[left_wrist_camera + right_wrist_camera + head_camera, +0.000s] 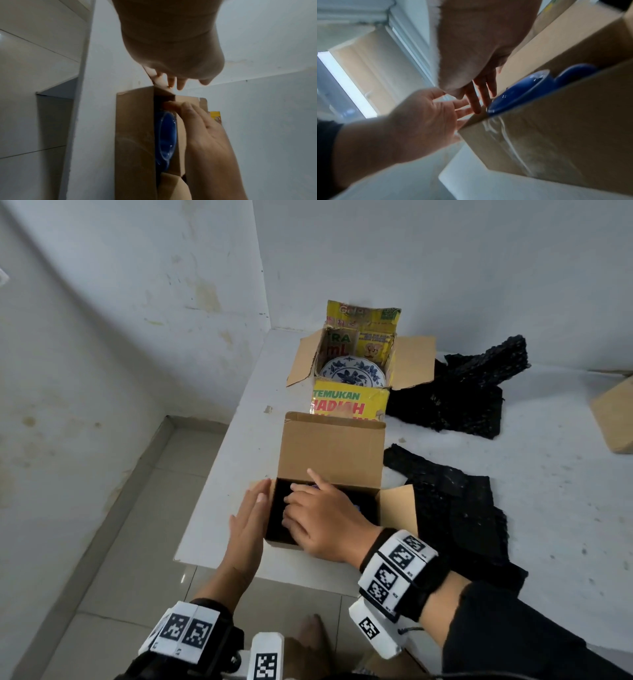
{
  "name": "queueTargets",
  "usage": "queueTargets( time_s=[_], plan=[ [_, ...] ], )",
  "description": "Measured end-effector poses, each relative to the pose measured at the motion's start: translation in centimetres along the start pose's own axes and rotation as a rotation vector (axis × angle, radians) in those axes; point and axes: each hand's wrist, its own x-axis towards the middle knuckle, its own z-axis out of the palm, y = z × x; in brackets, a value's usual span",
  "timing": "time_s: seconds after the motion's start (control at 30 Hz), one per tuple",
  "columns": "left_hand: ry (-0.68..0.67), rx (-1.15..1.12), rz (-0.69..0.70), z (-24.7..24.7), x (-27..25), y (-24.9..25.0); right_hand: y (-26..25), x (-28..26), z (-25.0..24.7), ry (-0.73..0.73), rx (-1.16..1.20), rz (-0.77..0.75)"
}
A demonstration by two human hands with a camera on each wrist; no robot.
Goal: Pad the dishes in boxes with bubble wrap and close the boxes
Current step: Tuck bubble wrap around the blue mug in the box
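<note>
Down at the desk's (219, 474) near corner sits the plain cardboard box (330, 453), far flap upright, dark inside, with a blue dish (167, 136) lying in it. The right hand (322, 522) reaches into its opening, grip loosely spread, fingers (474, 100) straight beside the dish's rim. The left hand (248, 518) lies flat against the box's left wall, grip open. Behind stands a yellow printed box (356, 364) holding a blue-patterned plate (352, 371). Black bubble wrap (459, 501) lies to the right.

Black-and-white square-coded marker bands (399, 568) are worn on both wrists over black straps; white camera housings (375, 630) are attached beneath. A black sleeve (513, 631) is seen on the right forearm.
</note>
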Motion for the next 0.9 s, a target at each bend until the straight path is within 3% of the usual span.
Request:
queueTargets(
  time_s=[0.13, 0.27, 0.4, 0.57, 0.67, 0.77, 0.9],
  plan=[
    [0.118, 0.392, 0.22, 2.1, 0.9, 1.7, 2.2, -4.0, -2.8, 0.337, 0.095, 0.099],
    [-0.046, 0.469, 0.45, 6.6, 0.7, 5.1, 5.9, -8.4, -6.0, 0.482, 0.069, 0.25],
    [-0.263, 0.45, 0.619, 12.0, -0.1, 8.1, 10.4, -13.3, -6.7, 0.379, 0.049, 0.436],
    [-0.459, 0.595, 0.739, 18.4, -1.1, 9.4, 14.3, -19.1, -5.1, 0.017, 0.049, 0.684],
    [-0.536, 0.685, 0.692, 21.7, -1.5, 9.0, 15.8, -21.1, -3.6, -0.153, 0.088, 0.703],
    [-0.559, 0.828, 0.539, 24.2, -1.0, 7.6, 16.7, -22.6, -2.6, -0.268, 0.15, 0.727],
    [-0.557, 0.947, 0.341, 25.5, 0.0, 5.6, 17.7, -23.6, -1.8, -0.138, 0.079, 0.637]
  ],
)
